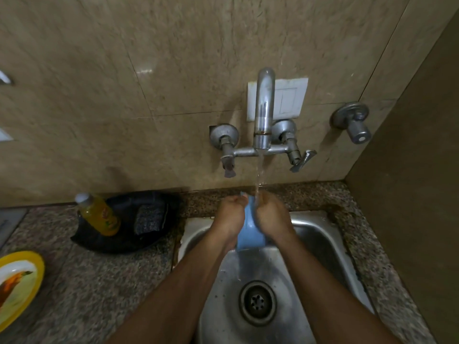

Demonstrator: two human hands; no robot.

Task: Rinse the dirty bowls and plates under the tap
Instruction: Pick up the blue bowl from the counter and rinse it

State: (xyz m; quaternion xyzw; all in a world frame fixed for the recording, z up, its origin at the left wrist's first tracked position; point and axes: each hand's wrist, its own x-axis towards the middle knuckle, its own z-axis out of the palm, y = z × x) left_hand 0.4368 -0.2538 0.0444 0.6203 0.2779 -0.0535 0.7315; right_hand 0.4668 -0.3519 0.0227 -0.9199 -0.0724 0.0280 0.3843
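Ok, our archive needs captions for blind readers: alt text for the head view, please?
Both hands, left hand and right hand, hold a blue bowl under the running tap above a steel sink. On the counter to the left lie a yellow plate and a yellow bottle.

Two hands: left [229,214] and right [272,216]. One blue bowl [248,234] between them. One tap [263,108], one sink [320,234], one drain [257,303]. One yellow plate [17,281], one bottle [99,214], one scrub pad [150,218], one black tray [129,242], one separate wall valve [354,121], one switch plate [290,98].
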